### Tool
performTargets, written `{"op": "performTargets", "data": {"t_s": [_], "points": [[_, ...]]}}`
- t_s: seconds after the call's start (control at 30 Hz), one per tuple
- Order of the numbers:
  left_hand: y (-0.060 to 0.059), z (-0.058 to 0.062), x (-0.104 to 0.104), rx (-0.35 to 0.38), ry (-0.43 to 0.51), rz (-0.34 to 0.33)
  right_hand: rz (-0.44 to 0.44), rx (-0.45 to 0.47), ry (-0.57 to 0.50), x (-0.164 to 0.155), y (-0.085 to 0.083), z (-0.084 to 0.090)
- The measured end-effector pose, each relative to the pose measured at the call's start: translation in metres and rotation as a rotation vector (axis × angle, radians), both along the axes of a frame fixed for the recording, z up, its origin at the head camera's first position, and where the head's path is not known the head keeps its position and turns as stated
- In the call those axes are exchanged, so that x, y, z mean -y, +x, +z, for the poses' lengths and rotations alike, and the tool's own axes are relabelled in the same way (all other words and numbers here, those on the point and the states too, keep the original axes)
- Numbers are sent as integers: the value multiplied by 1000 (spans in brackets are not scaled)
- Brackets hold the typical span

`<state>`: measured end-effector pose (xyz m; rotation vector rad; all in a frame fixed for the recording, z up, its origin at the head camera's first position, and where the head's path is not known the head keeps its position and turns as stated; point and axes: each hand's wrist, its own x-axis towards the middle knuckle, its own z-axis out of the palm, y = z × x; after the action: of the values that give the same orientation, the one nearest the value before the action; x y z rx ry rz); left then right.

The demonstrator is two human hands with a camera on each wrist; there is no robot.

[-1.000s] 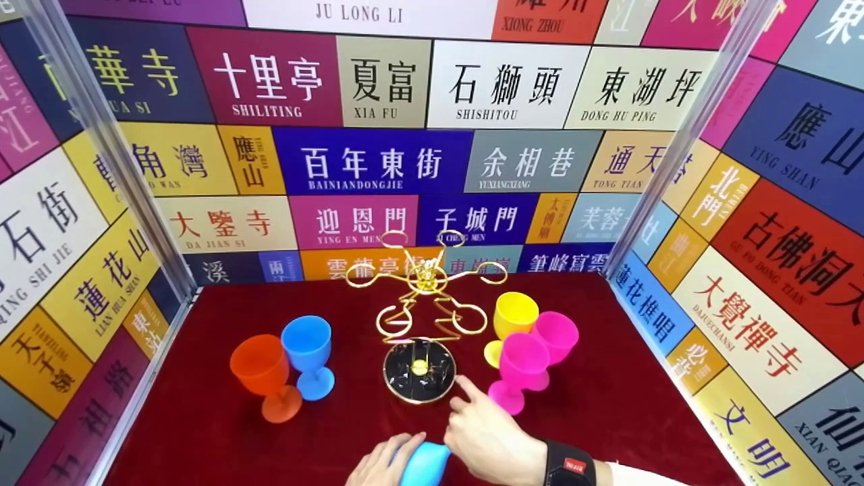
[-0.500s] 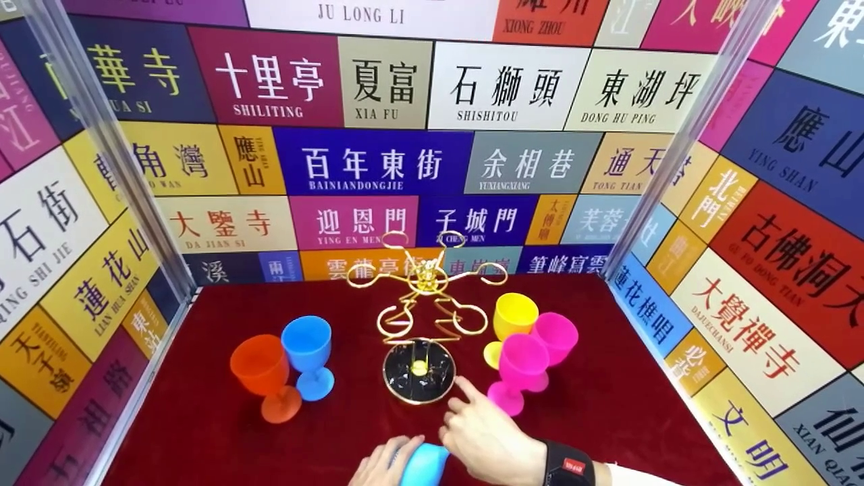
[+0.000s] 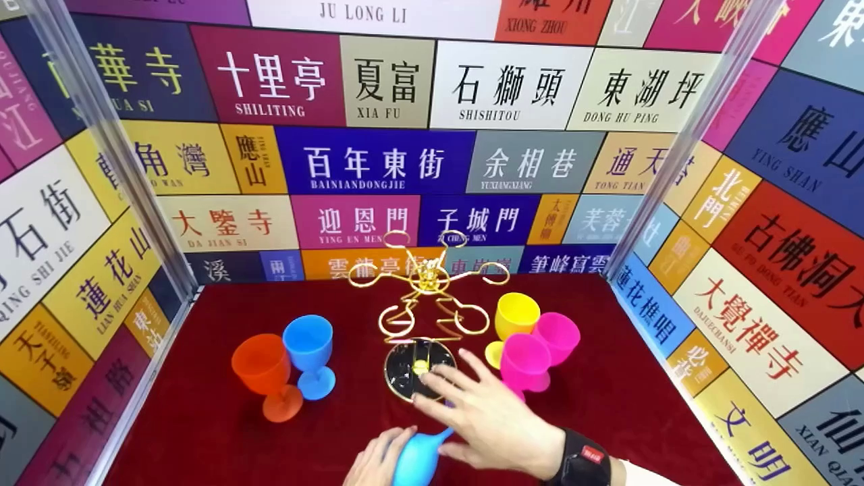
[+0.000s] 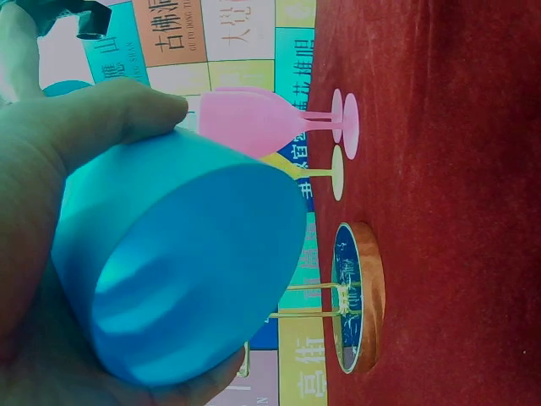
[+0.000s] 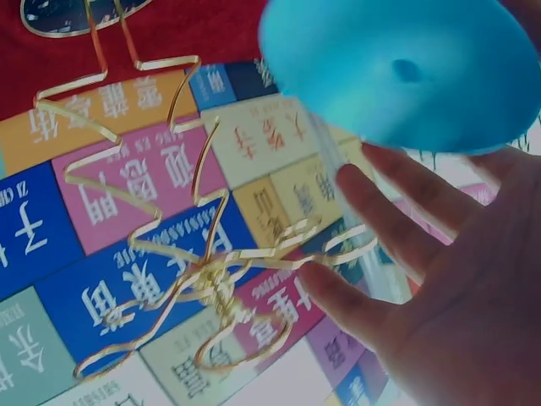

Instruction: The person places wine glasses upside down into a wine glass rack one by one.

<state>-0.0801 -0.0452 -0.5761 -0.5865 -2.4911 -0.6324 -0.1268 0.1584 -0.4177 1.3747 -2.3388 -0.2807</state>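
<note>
My left hand [image 3: 376, 459] grips a light blue plastic goblet [image 3: 413, 462] by its bowl, low at the front of the table. In the left wrist view the goblet's mouth [image 4: 199, 271] faces the camera, with thumb and fingers wrapped round the outside. My right hand [image 3: 496, 420] is spread beside the goblet's stem, its fingers extended and overlapping the stand's black base [image 3: 403, 371] in the head view. The goblet's round foot [image 5: 401, 72] shows just beyond those fingers in the right wrist view. A gold wire stand [image 3: 428, 278] with several ring holders rises behind both hands.
An orange goblet [image 3: 260, 364] and another blue goblet [image 3: 308, 343] stand upright at the left. Right of the stand are a yellow goblet [image 3: 517, 316] and two pink goblets, the nearer pink goblet [image 3: 526, 363] close to my right hand. Printed panels [image 3: 378, 162] wall the red-covered table [image 3: 196, 445].
My right hand has gone from a pointing finger at the base's edge to spread fingers, slightly further forward. The left hand has tilted the blue goblet, so its stem now shows.
</note>
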Motion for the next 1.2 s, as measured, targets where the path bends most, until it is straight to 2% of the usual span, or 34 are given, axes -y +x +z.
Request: {"op": "performTargets", "data": {"t_s": [0.1,0.27,0.4,0.5,0.7,0.87,1.0,1.2], "points": [[0,4,2,43,18,-14,7,35,-65,-5,-2,5],[2,10,3,96,46,-1,37,141,-178,-12,-4,9],[3,13,3,127,85,-2,53,162,-237,-15,-5,8],[2,12,3,87,121,-3,61,151,-270,-16,-6,7],[-4,7,4,-69,176,0,78,127,-367,-21,-6,2],[-4,9,4,-94,215,3,104,102,-466,-26,-6,-5],[-1,14,3,-56,277,-8,128,95,-541,-30,-6,-15],[4,24,3,119,328,40,126,115,-619,-32,-5,-30]]}}
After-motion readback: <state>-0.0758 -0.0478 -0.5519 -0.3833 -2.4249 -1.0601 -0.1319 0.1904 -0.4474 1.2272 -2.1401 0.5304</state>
